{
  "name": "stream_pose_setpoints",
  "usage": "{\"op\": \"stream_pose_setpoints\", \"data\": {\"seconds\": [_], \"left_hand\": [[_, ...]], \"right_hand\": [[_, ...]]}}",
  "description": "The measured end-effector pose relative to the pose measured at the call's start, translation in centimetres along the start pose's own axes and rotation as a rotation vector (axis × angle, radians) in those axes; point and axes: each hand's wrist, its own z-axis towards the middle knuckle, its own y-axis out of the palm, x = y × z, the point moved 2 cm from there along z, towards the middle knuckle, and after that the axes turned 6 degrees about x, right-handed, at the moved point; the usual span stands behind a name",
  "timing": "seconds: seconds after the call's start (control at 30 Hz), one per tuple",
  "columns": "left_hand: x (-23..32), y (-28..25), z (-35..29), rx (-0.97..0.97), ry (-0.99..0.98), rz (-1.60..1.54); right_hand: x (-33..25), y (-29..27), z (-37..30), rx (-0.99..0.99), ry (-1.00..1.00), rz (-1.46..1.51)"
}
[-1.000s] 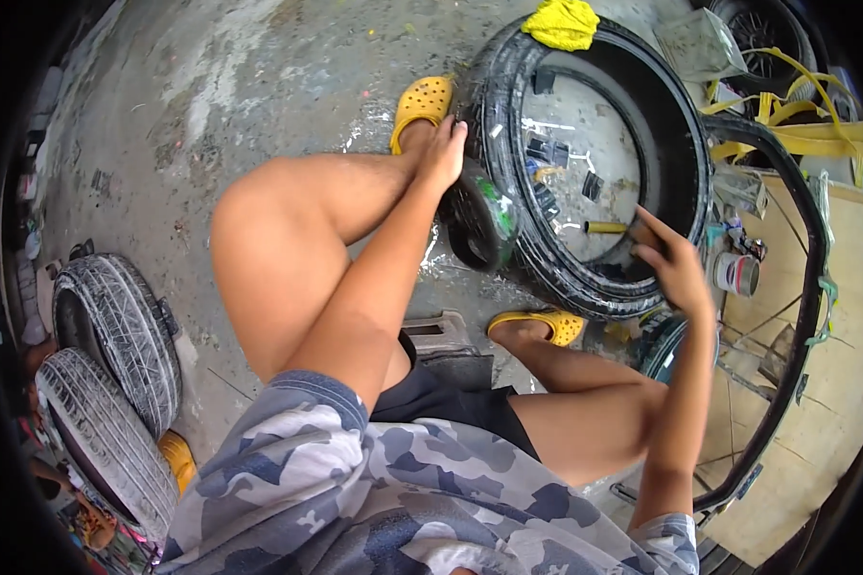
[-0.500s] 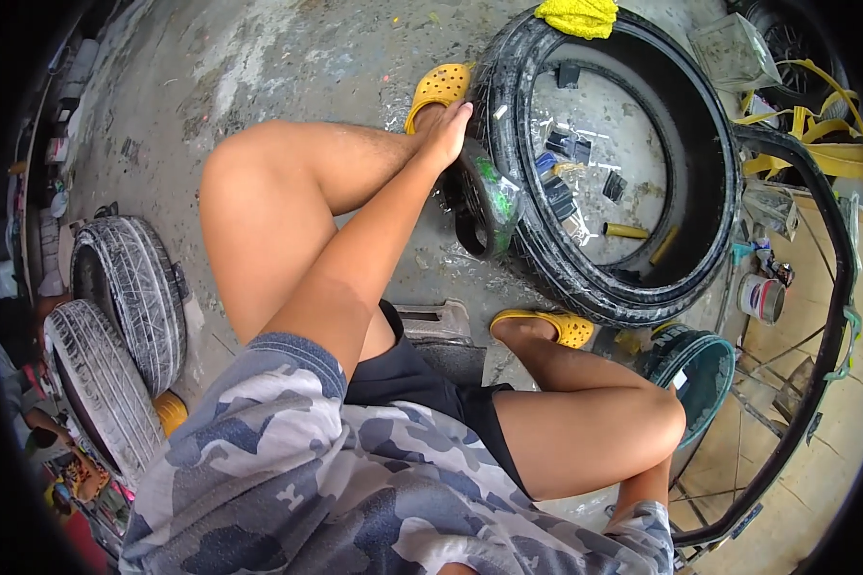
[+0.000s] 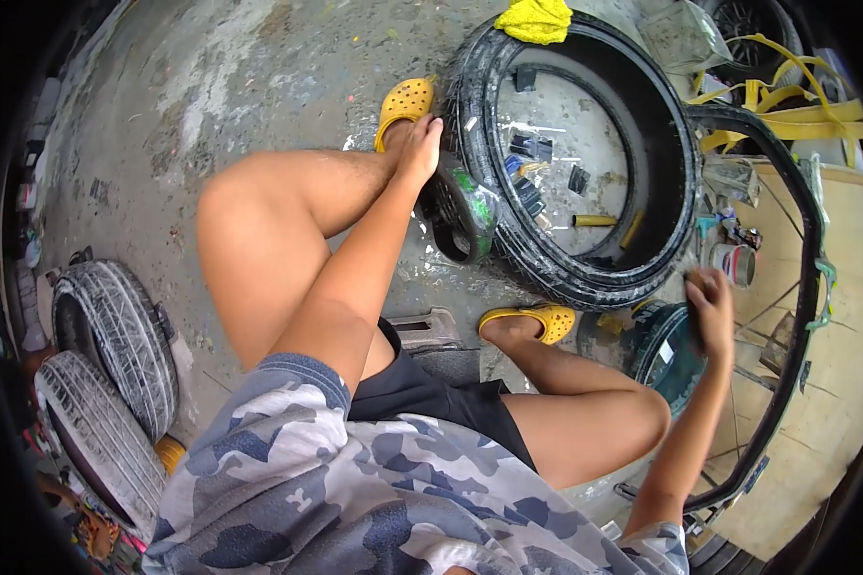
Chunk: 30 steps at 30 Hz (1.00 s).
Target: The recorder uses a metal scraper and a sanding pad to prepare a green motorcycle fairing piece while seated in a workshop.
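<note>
A large black tyre [image 3: 518, 244] with whitish smears lies on its side on the floor in front of me. My left hand [image 3: 418, 153] is at its left edge, beside my ankle and above a dark rounded piece with green marks [image 3: 462, 213]; its fingers are mostly hidden. My right hand [image 3: 711, 311] hovers over a teal bucket [image 3: 664, 356], near the tyre's lower right edge. Its fingers are bent together and slightly blurred, with a small dark bit at their tips that I cannot make out. A yellow cloth [image 3: 535, 19] hangs on the tyre's far rim.
Inside the tyre ring lie dark patches, paper scraps and a brownish tube [image 3: 594, 220]. Two whitened tyres [image 3: 129, 335] stand at the left. A black curved frame [image 3: 815, 216], a can [image 3: 734, 263], yellow straps [image 3: 805, 125] and a tan board [image 3: 849, 364] occupy the right side.
My right hand has come up from beside my knee to above the bucket. The left hand stays by the tyre. The whole view has shifted a little.
</note>
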Motion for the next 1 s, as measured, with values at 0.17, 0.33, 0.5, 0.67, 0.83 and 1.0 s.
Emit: {"op": "stream_pose_setpoints", "data": {"seconds": [0.17,0.33,0.5,0.67,0.83,1.0], "left_hand": [[-1.4,1.3,0.2,0.061,-0.057,-0.128],[-0.2,2.3,-0.2,0.059,-0.065,-0.144],[-0.4,1.2,-0.7,0.075,-0.113,-0.099],[0.3,1.9,-0.8,0.072,-0.127,-0.102],[-0.4,1.4,-0.5,0.084,-0.142,-0.078],[0.5,2.1,-1.0,0.062,-0.155,-0.074]], "right_hand": [[-10.8,20.2,-0.5,0.040,-0.135,0.068],[-14.9,29.8,-2.0,0.308,-0.429,-0.088],[-14.0,30.5,-4.3,0.257,-0.453,-0.222],[-15.3,30.7,-1.3,0.276,-0.517,-0.163],[-12.9,29.9,-3.7,0.214,-0.674,-0.069],[-14.9,30.2,-1.5,0.183,-0.614,-0.179]]}}
